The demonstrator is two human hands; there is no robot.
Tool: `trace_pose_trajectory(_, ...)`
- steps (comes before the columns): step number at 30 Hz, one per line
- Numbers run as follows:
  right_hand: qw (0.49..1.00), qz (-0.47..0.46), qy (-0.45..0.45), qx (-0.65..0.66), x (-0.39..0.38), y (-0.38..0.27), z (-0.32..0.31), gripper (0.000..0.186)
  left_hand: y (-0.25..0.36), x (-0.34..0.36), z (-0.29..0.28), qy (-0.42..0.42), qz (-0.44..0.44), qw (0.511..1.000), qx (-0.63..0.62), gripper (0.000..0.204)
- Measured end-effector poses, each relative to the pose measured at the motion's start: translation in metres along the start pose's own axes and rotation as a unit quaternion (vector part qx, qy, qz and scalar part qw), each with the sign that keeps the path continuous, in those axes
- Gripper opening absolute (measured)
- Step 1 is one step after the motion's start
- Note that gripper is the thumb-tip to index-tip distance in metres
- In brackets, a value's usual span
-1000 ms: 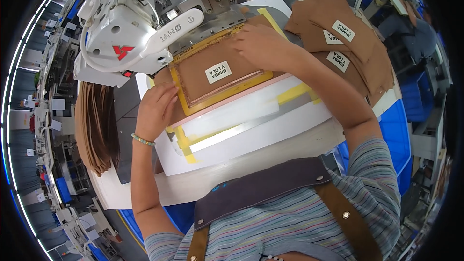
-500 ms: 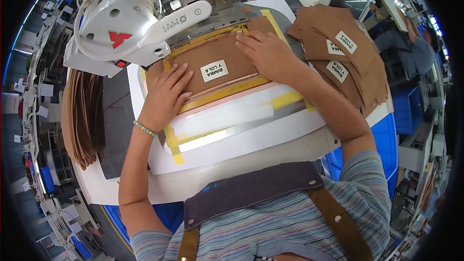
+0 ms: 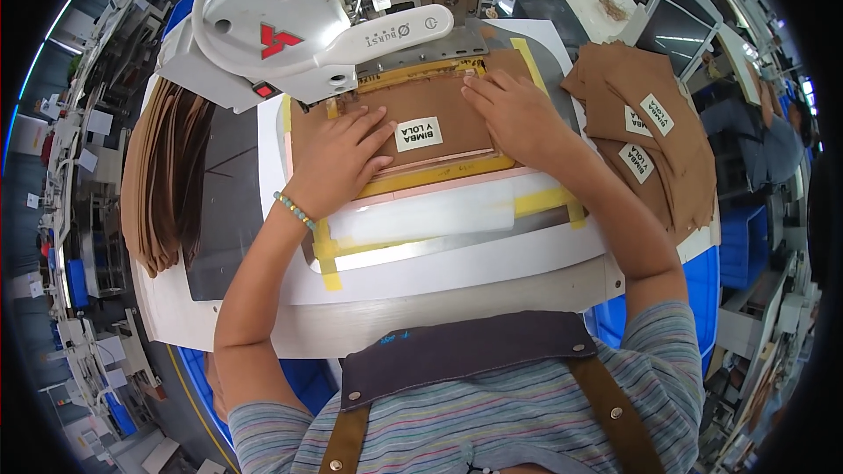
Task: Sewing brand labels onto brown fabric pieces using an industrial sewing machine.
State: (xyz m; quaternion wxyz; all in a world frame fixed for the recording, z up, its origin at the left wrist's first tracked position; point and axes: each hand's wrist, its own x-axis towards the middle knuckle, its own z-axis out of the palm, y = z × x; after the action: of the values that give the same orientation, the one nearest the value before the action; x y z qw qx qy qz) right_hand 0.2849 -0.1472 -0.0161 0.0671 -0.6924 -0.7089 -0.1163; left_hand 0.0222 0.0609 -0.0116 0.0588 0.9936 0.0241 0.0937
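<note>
A brown fabric panel [image 3: 408, 105] with a white printed label [image 3: 418, 133] lies flat in a frame [image 3: 439, 174] edged with yellow tape. Resting on the panel's left end is my left hand [image 3: 342, 158], its fingers stretched out and spread. My right hand [image 3: 518, 118] presses flat on the right end, fingertips near the frame's far edge. Neither hand grips anything. Just beyond the panel stands a white sewing machine head [image 3: 290, 26] with a metal clamp plate [image 3: 421, 57]. The needle area is hidden.
Labelled brown panels [image 3: 654, 140] lie in an overlapping pile at the right. Another stack of brown pieces [image 3: 162, 175] hangs over the table's left side. Blue bins [image 3: 702, 281] stand below the table. A screen [image 3: 676, 31] is at the far right.
The view has shifted, so the machine and table appear further right. Both hands stay flat on the panel, with little visible movement against it.
</note>
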Motion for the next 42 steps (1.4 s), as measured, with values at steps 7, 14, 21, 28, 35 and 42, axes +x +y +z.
trace_pose_trajectory(7,1.0,-0.007,-0.014,0.004,0.011,-0.004,0.004,0.045,0.004,0.008,0.001,0.001,0.008,1.0,-0.015,0.048)
trace_pose_trajectory(14,0.997,-0.052,0.055,0.019,0.028,-0.015,0.011,0.033,0.005,0.007,0.001,-0.002,0.019,1.0,-0.023,0.048)
trace_pose_trajectory(21,0.996,-0.058,0.042,0.047,0.045,-0.027,0.013,0.039,0.004,0.005,0.001,-0.002,0.018,1.0,-0.023,0.048)
trace_pose_trajectory(28,0.991,-0.089,0.089,0.039,0.063,-0.035,0.021,0.021,0.003,0.002,-0.001,-0.003,-0.001,0.999,-0.034,0.048)
trace_pose_trajectory(35,0.993,-0.099,0.02,0.056,0.078,-0.045,0.027,0.027,-0.003,-0.003,0.0,0.0,0.007,0.999,-0.034,0.045)
trace_pose_trajectory(42,0.984,-0.106,0.071,0.123,0.089,-0.059,0.029,0.031,-0.008,-0.009,-0.001,0.024,-0.03,0.996,-0.075,0.041)
